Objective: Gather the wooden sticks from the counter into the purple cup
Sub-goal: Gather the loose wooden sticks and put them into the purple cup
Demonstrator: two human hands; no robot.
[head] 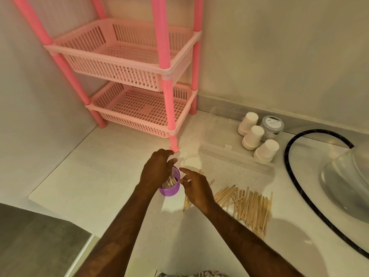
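- Here, a pale speckled counter (pixel 111 176) fills the middle of the frame, meeting plain walls at the top and left; a grey floor shows at the lower left.
- A pink rack (pixel 127 62) with two slatted baskets stands at the upper left, its front leg just above the hands.
- A clear bag (pixel 235 156) lies flat at centre right; three upturned white cups (pixel 257 134) and a grey-lidded tub (pixel 272 123) sit beyond it near the wall.
- A black hose (pixel 293 176) curves round a clear plastic lid (pixel 347 180) at the right edge.
- The left hand (pixel 157 170) wraps the far side of the purple cup (pixel 169 188), fingers curled on its rim and wall, gripping it.
- The right hand (pixel 196 188) hovers just right of the cup, fingers loosely spread and half curled; nothing shows between them, though whether they touch the cup I cannot tell.
- The cup stands at the centre of the frame, on the counter, with several sticks upright inside it.
- The other sticks (pixel 247 206) lie in a loose heap on the counter at the lower right of the hands, partly under the right wrist.
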